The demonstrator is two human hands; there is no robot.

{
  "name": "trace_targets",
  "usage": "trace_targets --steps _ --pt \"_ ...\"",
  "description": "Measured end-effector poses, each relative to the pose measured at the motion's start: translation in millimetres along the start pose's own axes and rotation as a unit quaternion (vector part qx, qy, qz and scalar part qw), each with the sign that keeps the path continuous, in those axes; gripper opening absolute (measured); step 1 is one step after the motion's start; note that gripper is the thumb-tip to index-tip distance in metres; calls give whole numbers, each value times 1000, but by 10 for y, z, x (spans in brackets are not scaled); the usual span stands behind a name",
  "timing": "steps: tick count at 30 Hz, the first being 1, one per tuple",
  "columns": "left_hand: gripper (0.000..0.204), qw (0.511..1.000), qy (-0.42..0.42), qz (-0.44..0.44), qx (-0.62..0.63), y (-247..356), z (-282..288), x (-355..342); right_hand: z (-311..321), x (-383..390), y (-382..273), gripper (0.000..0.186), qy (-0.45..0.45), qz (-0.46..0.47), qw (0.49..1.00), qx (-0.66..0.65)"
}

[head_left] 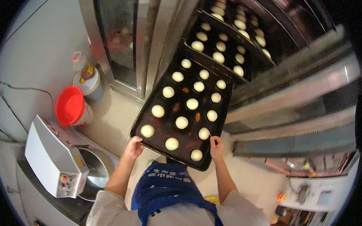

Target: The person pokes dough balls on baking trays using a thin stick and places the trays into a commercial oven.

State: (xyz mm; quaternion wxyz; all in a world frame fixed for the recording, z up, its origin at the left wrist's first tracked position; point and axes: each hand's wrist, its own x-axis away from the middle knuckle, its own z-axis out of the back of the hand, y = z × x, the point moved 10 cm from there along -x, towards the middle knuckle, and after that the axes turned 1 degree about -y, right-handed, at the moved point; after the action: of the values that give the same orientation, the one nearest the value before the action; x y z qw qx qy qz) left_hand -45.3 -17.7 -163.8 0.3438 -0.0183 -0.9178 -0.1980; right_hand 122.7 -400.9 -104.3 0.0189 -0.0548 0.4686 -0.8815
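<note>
A dark baking tray (pixel 161 126) stretches out in front of me, carrying several round pale dough balls (pixel 181 122) set out in three rows. My left hand (pixel 134 147) is closed on its near left corner, thumb over the rim. On the right edge, near the close corner, my right hand (pixel 217 148) also grips the tray. The far end of the tray reaches the open front of a tall metal cabinet. More trays of dough balls (pixel 219 57) lie inside on higher levels, partly dark. Fingers under the tray are hidden.
A glass-panelled metal door (pixel 145 44) stands open on the left. Beside the left wall are a red basin (pixel 69 105), a lidded bucket (pixel 95 88), and a mixer (pixel 53 160) with a steel bowl (pixel 99 174). Metal equipment (pixel 293 105) flanks the right side.
</note>
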Motion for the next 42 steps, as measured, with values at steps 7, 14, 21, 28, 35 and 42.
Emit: trace_targets --steps 7,14,21,28,35,42 --pt "44 998 -52 40 -1 -328 -500 -300 250 -192 333 19 -5 11 997 77" --pt "38 998 -40 -16 38 -615 -789 -1076 657 -378 -634 11 158 187 936 253" --pt "32 998 -43 -12 51 -593 -1495 -1471 -201 109 -835 18 -39 361 887 285" --pt "62 999 -35 -9 22 -626 -1686 -2153 -282 -570 -641 9 11 358 873 331" --pt "96 988 24 -13 -149 -753 -1814 -2199 -367 -1296 -309 8 -46 295 912 280" --pt "90 924 185 73 -327 -1750 349 -1014 -442 -2200 56 7 -90 131 978 132"
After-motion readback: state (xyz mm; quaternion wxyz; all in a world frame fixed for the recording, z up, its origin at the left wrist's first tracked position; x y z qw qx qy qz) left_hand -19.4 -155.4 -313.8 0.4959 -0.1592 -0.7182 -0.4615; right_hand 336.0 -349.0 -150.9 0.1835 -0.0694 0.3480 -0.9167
